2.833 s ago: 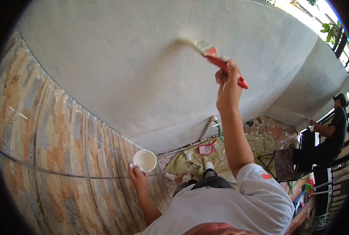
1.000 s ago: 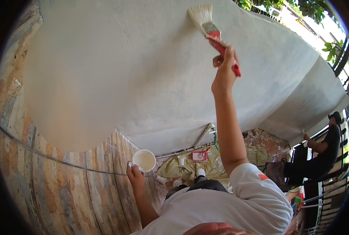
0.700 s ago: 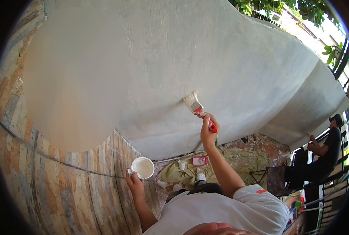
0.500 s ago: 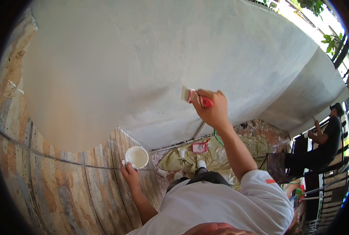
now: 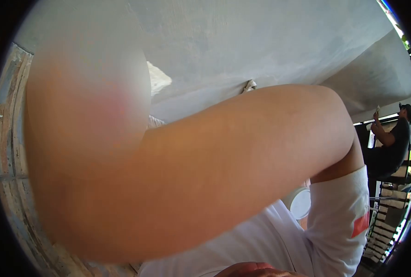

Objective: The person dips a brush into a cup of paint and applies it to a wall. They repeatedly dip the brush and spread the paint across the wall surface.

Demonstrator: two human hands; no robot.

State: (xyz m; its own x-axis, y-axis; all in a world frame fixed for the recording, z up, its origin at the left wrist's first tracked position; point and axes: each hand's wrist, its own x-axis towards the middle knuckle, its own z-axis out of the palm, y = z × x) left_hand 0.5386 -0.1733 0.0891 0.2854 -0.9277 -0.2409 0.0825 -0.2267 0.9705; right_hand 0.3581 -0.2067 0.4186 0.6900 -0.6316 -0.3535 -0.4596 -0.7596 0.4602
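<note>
My right forearm (image 5: 224,166) crosses the view very close to the camera, elbow bent at the right and skin running into a blurred area at the left. Within that blur lies my right hand (image 5: 85,111), its fingers smeared, with a faint pinkish-red tint beside it; I cannot tell what it holds. Just past the blur's edge, an off-white patch (image 5: 159,78) shows against the grey wall (image 5: 224,41). My left hand is out of sight. Below the forearm, a round white container (image 5: 300,203) shows partly beside my white shirt (image 5: 242,244).
A person in dark clothes and a cap (image 5: 392,143) is at the far right, one hand raised at the wall. Slatted dark railings (image 5: 387,217) stand behind. Stone-look tiles (image 5: 11,152) run down the left side. A small whitish object (image 5: 250,85) shows above my forearm.
My right arm, which held a red-handled paintbrush at the wall, has swung left and up close to the camera. My left hand and its white tub have gone out of sight.
</note>
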